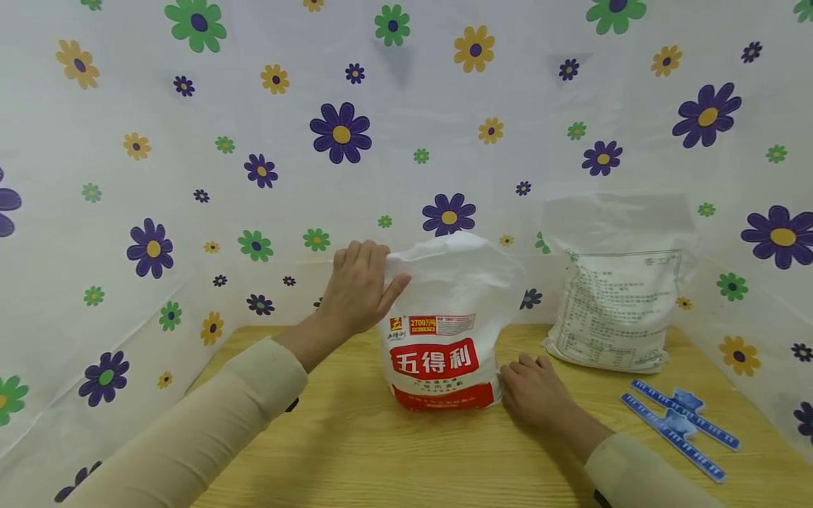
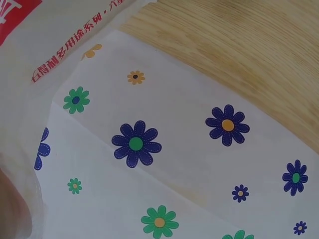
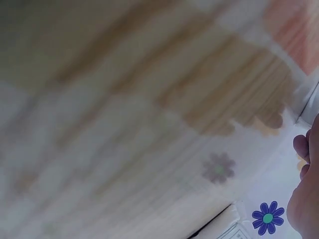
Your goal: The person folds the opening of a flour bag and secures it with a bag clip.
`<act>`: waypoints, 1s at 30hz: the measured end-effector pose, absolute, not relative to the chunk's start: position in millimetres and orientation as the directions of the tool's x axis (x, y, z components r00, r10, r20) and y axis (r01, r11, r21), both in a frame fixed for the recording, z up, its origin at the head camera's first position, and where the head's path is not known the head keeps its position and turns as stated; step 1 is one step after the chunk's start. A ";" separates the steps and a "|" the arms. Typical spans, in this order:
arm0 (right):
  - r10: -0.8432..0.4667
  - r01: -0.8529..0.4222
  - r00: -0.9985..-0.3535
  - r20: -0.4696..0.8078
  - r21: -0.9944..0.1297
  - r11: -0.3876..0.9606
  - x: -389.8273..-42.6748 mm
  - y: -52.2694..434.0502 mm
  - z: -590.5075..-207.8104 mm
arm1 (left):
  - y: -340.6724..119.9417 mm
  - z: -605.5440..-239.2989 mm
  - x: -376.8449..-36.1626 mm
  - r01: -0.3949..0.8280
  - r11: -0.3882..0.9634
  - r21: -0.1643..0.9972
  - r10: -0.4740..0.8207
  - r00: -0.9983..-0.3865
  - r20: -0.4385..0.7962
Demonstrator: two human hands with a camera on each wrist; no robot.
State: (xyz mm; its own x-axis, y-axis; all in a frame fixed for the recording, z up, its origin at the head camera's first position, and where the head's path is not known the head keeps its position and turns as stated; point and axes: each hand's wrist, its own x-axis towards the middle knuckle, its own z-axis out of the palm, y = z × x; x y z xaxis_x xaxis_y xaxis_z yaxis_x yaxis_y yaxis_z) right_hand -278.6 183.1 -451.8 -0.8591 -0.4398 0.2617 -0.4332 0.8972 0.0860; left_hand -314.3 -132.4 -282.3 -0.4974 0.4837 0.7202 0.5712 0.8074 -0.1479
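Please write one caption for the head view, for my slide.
Left hand gripping the upper left of a red-and-white bag, right hand beside its base, blue clips nearby.

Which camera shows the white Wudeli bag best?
The head view: it shows the white Wudeli bag nearly whole, front label readable. The left wrist catches only part, with red lettering; the right wrist has a blurred reddish patch, possibly the bag.

This looks like a screened-off indoor nook, its wood-grain table (image 1: 317, 444) closed in at the back and both sides by white flower-printed sheeting (image 1: 394, 120) that hides any room beyond.
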 end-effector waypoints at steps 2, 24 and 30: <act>-0.444 -0.440 -0.855 0.268 0.080 0.894 -277.9 183.6 -452.3 | -132.1 -282.4 -314.1 0.566 0.810 -0.156 0.484 -0.492 0.724; -0.366 -0.449 -0.802 0.473 -0.073 0.890 -274.1 202.4 -429.4 | -128.9 -253.0 -321.5 0.614 0.781 -0.117 0.514 -0.525 0.679; -0.352 -0.503 -0.724 0.594 -0.105 0.858 -282.8 209.2 -398.6 | -132.0 -230.4 -329.8 0.609 0.790 0.069 0.526 -0.732 0.433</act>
